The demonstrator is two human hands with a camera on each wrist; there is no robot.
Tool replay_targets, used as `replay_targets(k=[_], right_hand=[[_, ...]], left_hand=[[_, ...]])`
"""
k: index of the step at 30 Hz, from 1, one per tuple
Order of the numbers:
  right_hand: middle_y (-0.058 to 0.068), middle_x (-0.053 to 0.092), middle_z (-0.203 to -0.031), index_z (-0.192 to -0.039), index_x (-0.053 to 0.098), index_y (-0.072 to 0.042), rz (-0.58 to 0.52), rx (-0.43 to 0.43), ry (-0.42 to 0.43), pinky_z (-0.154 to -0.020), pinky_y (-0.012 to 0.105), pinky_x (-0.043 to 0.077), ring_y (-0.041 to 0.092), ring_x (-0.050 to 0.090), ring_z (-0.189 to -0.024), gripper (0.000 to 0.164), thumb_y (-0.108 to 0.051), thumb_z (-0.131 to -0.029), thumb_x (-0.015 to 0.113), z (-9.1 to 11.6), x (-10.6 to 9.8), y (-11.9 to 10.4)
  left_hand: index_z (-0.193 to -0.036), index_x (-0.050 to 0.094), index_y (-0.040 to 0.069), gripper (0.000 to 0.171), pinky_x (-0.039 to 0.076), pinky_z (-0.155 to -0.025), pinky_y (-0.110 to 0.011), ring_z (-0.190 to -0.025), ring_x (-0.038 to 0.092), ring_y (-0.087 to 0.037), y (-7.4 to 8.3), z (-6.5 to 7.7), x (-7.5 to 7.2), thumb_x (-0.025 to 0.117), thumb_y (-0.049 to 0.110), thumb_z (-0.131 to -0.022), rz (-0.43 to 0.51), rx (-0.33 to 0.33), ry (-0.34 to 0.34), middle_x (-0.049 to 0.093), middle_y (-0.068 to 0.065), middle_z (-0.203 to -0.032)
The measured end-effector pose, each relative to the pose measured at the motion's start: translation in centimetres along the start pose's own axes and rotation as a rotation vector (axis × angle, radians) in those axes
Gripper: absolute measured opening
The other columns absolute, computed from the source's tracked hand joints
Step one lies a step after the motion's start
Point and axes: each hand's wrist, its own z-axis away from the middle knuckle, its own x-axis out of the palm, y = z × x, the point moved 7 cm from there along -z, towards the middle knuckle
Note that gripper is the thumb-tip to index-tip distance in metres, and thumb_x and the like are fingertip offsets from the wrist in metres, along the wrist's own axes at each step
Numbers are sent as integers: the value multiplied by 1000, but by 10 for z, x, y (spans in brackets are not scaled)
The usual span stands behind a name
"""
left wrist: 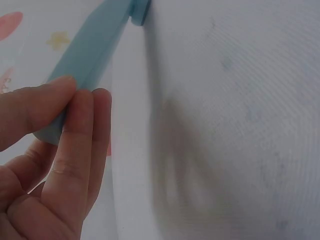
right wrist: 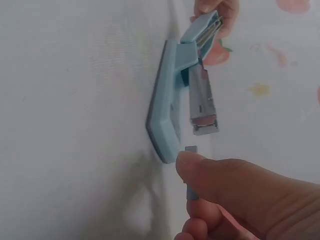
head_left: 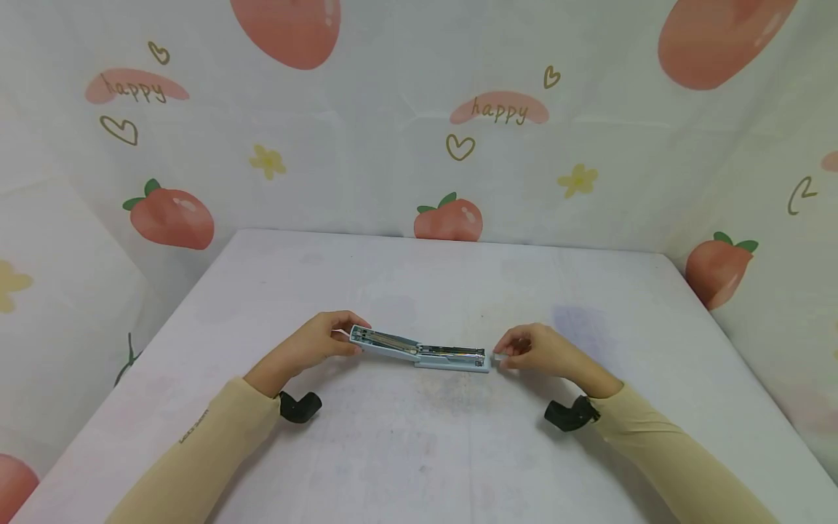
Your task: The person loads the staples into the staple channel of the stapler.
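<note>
A light blue stapler [head_left: 452, 362] lies opened out on the table, its top cover swung back to the left and its metal staple channel [right wrist: 201, 95] exposed. My left hand [head_left: 326, 337] pinches the end of the raised cover [left wrist: 92, 47] between thumb and fingers. Just off the stapler's right end, my right hand [head_left: 538, 351] pinches a small grey strip of staples [right wrist: 191, 192] between thumb and fingertips. In the right wrist view the strip stands close to the channel's open front end, apart from it.
The stapler rests on a white table [head_left: 419, 451] with faint stains. Behind it hangs a white cloth [head_left: 380, 145] printed with peaches, hearts and flowers. Black wrist mounts [head_left: 568, 415] sit on both sleeves.
</note>
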Motion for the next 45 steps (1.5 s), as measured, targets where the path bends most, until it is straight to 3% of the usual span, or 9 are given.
replay_targets(k=[9, 21, 45], right_hand=[[0, 57, -80, -99, 73, -4, -11, -15, 56, -65, 21, 44, 12, 53, -75, 20, -9, -80, 77, 4, -9, -12], [3, 63, -88, -101, 71, -7, -10, -54, 130, -71, 26, 48, 17, 58, -82, 20, -13, -83, 76, 7, -14, -32], [0, 64, -91, -105, 70, -10, -70, -103, 179, -74, 26, 51, 16, 58, -83, 21, -14, -85, 74, -2, 3, -54]], left_hand=[[-122, 57, -4, 40, 47, -72, -23, -87, 63, -14, -1, 0, 1, 70, 0, -85, 18, 6, -5, 59, -15, -107], [-122, 57, -3, 39, 47, -72, -24, -88, 63, -14, -1, 0, 1, 70, 1, -85, 3, -2, 0, 60, -15, -108], [-122, 58, -2, 39, 47, -73, -25, -89, 63, -16, 3, 1, 0, 70, 2, -86, -28, -9, 6, 60, -14, -108]])
